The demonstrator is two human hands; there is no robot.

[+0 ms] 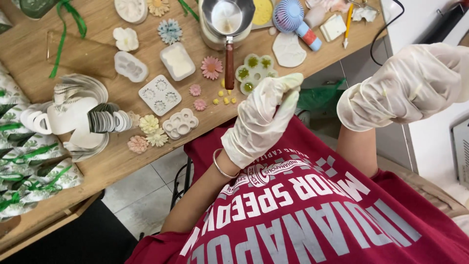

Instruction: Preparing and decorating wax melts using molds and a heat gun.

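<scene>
latex gloves cover both hands: your left hand (261, 117) pinches its fingertips on nothing visible, your right hand (405, 85) curls closed; beyond the left, the green-filled flower mold (254, 72) waits, unmolded.

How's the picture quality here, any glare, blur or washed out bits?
Head view: even, soft light on the wooden table; bright glare inside the metal pot; the right hand looks pale and slightly soft; the left hand is sharper; the far right edge is washed out.
</scene>
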